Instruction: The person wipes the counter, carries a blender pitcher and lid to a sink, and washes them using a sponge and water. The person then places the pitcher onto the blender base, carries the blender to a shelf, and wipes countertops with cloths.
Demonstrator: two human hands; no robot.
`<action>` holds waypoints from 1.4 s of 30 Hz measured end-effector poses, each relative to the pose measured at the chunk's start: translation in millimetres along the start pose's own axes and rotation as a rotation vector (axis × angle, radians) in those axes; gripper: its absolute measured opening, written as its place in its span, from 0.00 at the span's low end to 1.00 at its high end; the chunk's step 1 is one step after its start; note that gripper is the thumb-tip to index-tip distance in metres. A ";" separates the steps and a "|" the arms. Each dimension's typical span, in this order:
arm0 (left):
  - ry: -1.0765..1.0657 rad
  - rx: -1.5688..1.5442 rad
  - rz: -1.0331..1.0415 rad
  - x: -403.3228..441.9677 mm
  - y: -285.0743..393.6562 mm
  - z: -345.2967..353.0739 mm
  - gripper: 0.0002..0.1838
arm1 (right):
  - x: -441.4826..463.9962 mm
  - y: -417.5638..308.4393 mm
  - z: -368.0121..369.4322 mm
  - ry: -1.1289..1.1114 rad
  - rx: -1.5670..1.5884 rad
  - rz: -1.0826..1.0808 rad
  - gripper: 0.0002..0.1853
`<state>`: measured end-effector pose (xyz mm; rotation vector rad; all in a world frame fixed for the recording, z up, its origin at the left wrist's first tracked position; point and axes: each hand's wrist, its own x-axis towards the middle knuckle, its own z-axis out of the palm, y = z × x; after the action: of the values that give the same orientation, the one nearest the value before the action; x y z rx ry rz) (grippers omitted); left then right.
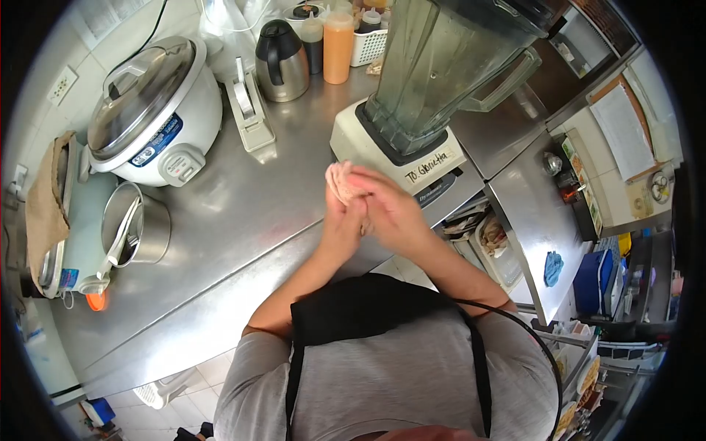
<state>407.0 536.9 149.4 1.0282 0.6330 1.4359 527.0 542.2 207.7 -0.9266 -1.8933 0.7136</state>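
My left hand and my right hand are pressed together over the steel counter, just in front of the blender base. A pale pink, wrinkled lump shows between the fingers at the top of my hands. It looks soft, but I cannot make out its kind. Fingers of both hands are closed around it, and the right hand's fingers partly cover it. The blender's clear, cloudy jug stands on its base behind my right hand, its handle pointing right.
A rice cooker, a steel pot with utensils and a white sealer-like device stand on the counter to the left. Behind are a thermal jug and an orange bottle. A blue cloth lies right.
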 end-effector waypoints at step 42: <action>0.467 0.733 0.353 60.8 -64.1 -13.4 0.14 | -18.9 118.7 -81.3 0.311 -0.611 0.248 0.27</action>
<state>432.3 608.1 101.8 1.4230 1.4454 1.8246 643.0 601.4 143.8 -1.5744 -1.7499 0.0952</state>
